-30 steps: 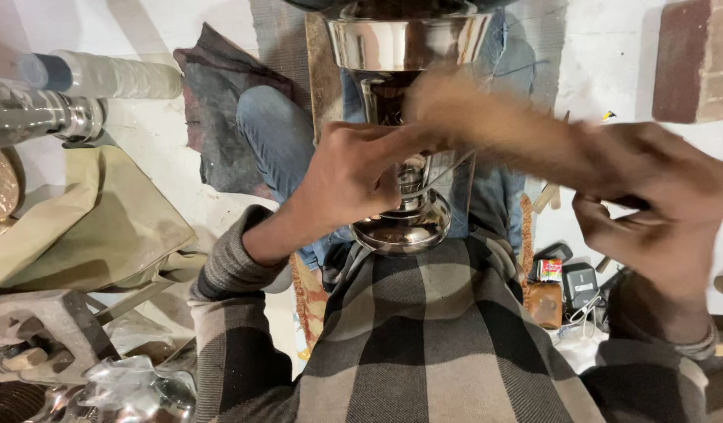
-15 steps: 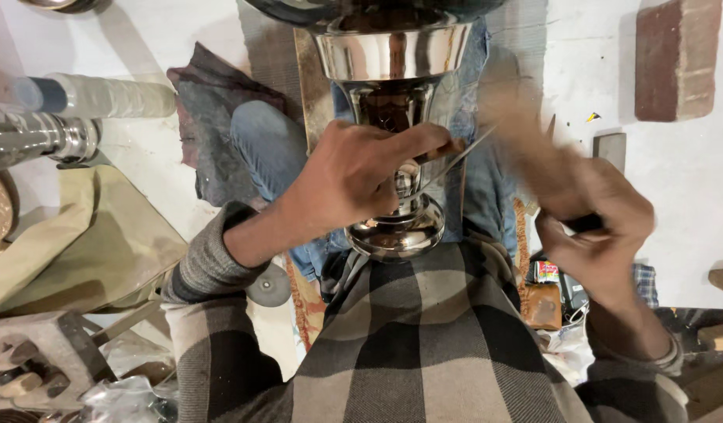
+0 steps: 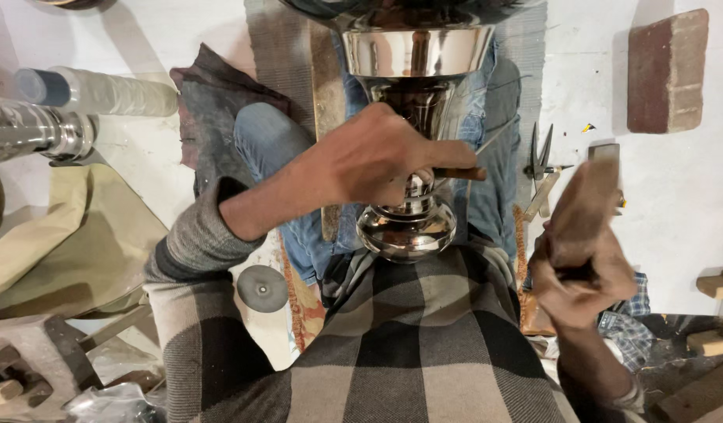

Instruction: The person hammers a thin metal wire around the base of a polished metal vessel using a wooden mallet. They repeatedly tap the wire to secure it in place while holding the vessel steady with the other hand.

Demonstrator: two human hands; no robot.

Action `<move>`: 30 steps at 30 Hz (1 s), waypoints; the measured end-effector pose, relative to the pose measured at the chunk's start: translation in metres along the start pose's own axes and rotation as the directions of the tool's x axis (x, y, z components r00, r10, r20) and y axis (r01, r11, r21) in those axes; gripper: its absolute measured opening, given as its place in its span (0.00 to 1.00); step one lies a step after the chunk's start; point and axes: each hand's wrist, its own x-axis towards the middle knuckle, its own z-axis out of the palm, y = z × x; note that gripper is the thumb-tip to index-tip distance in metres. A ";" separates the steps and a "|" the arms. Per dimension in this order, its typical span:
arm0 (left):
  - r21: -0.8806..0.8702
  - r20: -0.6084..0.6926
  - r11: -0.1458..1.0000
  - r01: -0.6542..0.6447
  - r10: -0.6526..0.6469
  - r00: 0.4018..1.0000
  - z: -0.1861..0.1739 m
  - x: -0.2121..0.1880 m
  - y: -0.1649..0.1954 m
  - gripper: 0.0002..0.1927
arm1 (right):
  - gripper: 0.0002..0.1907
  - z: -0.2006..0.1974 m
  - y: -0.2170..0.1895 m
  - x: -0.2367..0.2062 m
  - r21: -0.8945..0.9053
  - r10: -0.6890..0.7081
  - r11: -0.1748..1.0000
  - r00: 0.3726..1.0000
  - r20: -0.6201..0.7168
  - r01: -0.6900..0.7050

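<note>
On the person's lap, head view: a tall polished metal vessel [image 3: 412,117] stands upright with its rounded base [image 3: 406,229] against the checked shirt [image 3: 408,337] and its wide cup rising toward the top edge, between the jeans-clad knees [image 3: 271,141].

Left hand [image 3: 369,157] is closed around the narrow stem and also pins a thin tool with a wooden handle [image 3: 459,173], its metal tip angled up along the vessel's right side. Right hand [image 3: 585,262] is raised off to the right, well apart from the vessel, fist closed on a brown wooden block-like mallet [image 3: 589,200], slightly blurred.

Risk, as a judgement: the mallet has to land on a small tool end just beside the left fingers; an off-line blow could hit the knuckles or dent the shiny wall. Grip is one-handed on a slick stem, so the vessel could twist or slide off the lap.

Floor around: pliers [image 3: 540,153] and a red brick [image 3: 665,70] at right, a dark rag [image 3: 213,102] and a grey disc [image 3: 262,287] at left, a metal cylinder [image 3: 32,129] and tan cloth [image 3: 72,235] far left.
</note>
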 end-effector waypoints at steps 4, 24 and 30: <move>-0.039 -0.001 0.993 -0.110 0.110 0.994 -0.005 0.007 -0.003 0.36 | 0.25 0.015 0.005 -0.025 -0.086 0.029 0.996 0.996 -0.086 -0.036; -0.113 -0.092 0.848 -0.518 0.510 0.855 -0.020 0.025 -0.009 0.21 | 0.16 0.060 -0.041 -0.046 -0.466 -0.248 0.867 0.964 -0.094 0.177; -0.328 0.131 0.863 -0.384 0.444 0.886 -0.028 0.033 -0.020 0.18 | 0.11 0.067 -0.024 -0.059 -0.246 0.303 0.902 0.926 -0.224 -0.354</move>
